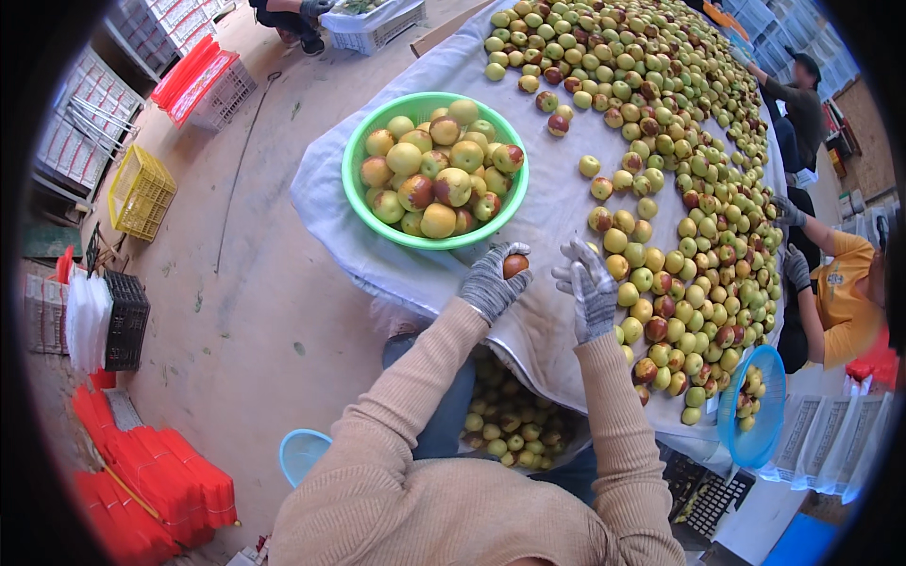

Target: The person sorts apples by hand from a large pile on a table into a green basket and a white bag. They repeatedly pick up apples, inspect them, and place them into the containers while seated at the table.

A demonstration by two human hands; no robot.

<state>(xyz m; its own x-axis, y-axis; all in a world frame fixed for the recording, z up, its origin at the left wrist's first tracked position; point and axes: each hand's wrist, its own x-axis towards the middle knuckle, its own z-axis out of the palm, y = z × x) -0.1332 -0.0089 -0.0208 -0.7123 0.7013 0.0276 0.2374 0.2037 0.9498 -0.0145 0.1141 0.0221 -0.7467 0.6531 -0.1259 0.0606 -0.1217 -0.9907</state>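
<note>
My left hand (495,279), in a grey knit glove, is closed around a reddish-brown jujube fruit (515,266) just below the green plastic basket (435,244). That basket is heaped with yellow-green and red-brown jujubes (453,187). My right hand (589,286), gloved the same way, is raised to the right with fingers apart and nothing seen in it. Both hands are over the near edge of a cloth-covered table (545,191). Many loose jujubes (679,247) spread over its right side and far end.
More jujubes (517,424) lie in a container below the table edge. A blue basket (754,417) stands at the table's right corner. Co-workers (842,290) (796,106) sit along the right side. Red nets (156,488), a yellow crate (141,192) and a black crate (127,320) are on the left floor.
</note>
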